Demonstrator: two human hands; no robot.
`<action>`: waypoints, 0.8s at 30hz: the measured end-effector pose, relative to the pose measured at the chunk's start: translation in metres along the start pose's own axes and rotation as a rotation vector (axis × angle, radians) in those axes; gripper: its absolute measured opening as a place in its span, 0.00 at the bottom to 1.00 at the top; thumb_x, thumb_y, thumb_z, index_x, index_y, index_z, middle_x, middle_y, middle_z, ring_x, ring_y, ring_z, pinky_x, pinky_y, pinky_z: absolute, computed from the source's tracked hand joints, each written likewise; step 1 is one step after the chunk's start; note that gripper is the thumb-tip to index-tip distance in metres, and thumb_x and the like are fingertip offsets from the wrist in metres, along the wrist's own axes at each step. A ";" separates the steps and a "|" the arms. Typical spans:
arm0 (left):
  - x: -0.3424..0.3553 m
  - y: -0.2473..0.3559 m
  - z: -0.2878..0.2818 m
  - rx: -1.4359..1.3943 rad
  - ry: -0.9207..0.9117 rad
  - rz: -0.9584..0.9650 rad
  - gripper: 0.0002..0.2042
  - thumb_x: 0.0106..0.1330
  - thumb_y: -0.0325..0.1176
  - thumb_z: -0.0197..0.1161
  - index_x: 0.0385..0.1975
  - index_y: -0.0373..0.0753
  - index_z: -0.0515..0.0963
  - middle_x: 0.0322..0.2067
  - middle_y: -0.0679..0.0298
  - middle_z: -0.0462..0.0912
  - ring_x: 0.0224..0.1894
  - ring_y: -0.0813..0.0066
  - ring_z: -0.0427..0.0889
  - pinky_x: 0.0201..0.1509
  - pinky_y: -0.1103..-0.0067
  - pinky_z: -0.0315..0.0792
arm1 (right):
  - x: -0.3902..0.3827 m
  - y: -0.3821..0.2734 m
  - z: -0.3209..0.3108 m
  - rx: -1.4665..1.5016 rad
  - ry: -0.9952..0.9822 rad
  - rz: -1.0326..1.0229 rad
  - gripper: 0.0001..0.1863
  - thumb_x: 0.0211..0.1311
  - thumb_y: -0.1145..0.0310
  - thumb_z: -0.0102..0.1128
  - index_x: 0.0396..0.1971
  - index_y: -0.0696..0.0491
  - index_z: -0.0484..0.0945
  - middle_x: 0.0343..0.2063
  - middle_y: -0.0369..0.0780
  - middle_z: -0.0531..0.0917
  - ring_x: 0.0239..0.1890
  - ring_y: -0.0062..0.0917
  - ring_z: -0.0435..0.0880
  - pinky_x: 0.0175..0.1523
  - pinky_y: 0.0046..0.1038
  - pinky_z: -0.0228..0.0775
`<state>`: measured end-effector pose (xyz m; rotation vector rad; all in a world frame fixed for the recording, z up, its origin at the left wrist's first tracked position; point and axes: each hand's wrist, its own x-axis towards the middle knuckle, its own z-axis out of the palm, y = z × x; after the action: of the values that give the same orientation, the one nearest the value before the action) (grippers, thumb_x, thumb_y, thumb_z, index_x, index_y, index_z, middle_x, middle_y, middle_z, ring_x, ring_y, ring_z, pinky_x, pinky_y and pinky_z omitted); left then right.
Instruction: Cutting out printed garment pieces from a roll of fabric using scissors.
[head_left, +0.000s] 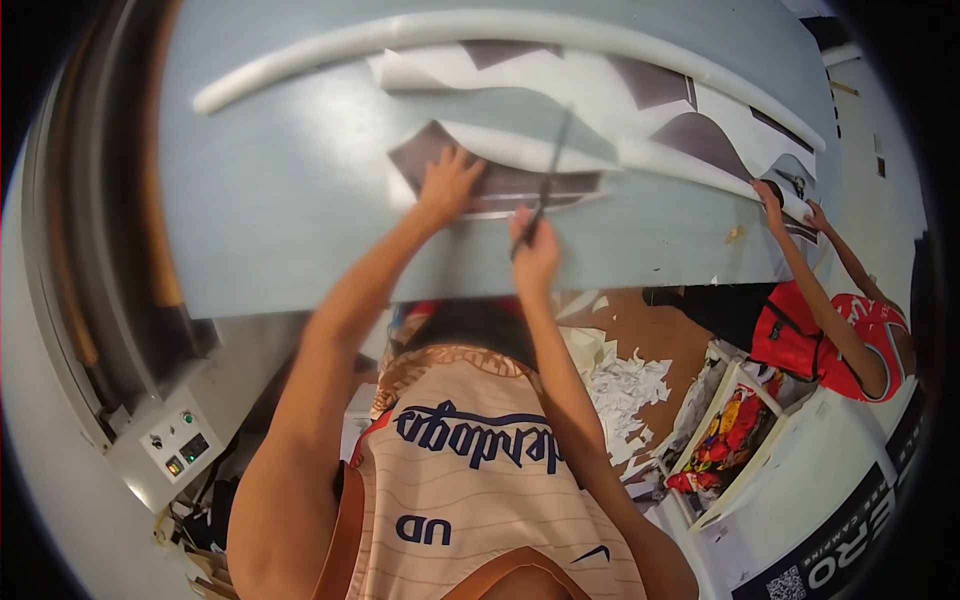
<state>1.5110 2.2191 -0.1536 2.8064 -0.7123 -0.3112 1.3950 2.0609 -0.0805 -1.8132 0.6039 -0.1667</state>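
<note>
My left hand (452, 186) lies with spread fingers on a dark brown printed panel (418, 152) of white sheet, pressing it to the blue-grey table (290, 230). In my right hand (536, 248), just right of the panel, is a pair of scissors (547, 188). Their blades point away from me, over the panel's right part, and are blurred by motion. The sheet's far edge curls up beyond the panel. From there a white rolled sheet (680, 172) runs right towards a co-worker.
At the right, a co-worker in a red top (870, 335) has both hands on the roll's end. A long white roll (480, 22) lies along the far side. Paper scraps (625, 385) litter the floor by a bin of colourful fabric (735, 430). A machine's control panel (180, 445) stands left.
</note>
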 end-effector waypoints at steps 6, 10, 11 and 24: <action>0.005 -0.039 -0.033 -0.008 -0.189 0.183 0.51 0.42 0.51 0.84 0.72 0.55 0.67 0.65 0.53 0.66 0.63 0.50 0.70 0.60 0.59 0.73 | 0.023 0.053 0.052 -0.217 0.216 -0.040 0.19 0.61 0.64 0.75 0.43 0.60 0.78 0.31 0.50 0.85 0.32 0.46 0.83 0.41 0.41 0.74; -0.029 -0.084 -0.037 0.089 -0.175 0.264 0.50 0.43 0.53 0.83 0.72 0.55 0.67 0.71 0.52 0.62 0.72 0.50 0.63 0.70 0.56 0.64 | 0.019 0.069 0.049 -0.258 0.241 -0.049 0.19 0.60 0.65 0.76 0.42 0.60 0.78 0.32 0.49 0.85 0.33 0.45 0.83 0.41 0.40 0.74; -0.043 -0.091 -0.032 0.034 -0.105 0.235 0.50 0.43 0.54 0.82 0.71 0.55 0.68 0.71 0.52 0.62 0.73 0.49 0.62 0.71 0.55 0.62 | 0.015 0.067 0.049 -0.298 0.263 -0.072 0.18 0.60 0.65 0.76 0.42 0.60 0.78 0.32 0.48 0.84 0.33 0.45 0.83 0.41 0.40 0.74; -0.080 -0.117 -0.029 0.025 -0.145 0.230 0.66 0.30 0.65 0.82 0.77 0.55 0.58 0.79 0.47 0.44 0.80 0.47 0.46 0.79 0.50 0.49 | -0.147 0.063 -0.048 -0.085 -0.515 0.337 0.15 0.59 0.65 0.78 0.27 0.57 0.79 0.20 0.30 0.76 0.21 0.13 0.70 0.26 0.22 0.60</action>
<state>1.5014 2.3630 -0.1463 2.7095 -1.0671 -0.4693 1.2299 2.0775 -0.0961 -1.7119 0.5382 0.5451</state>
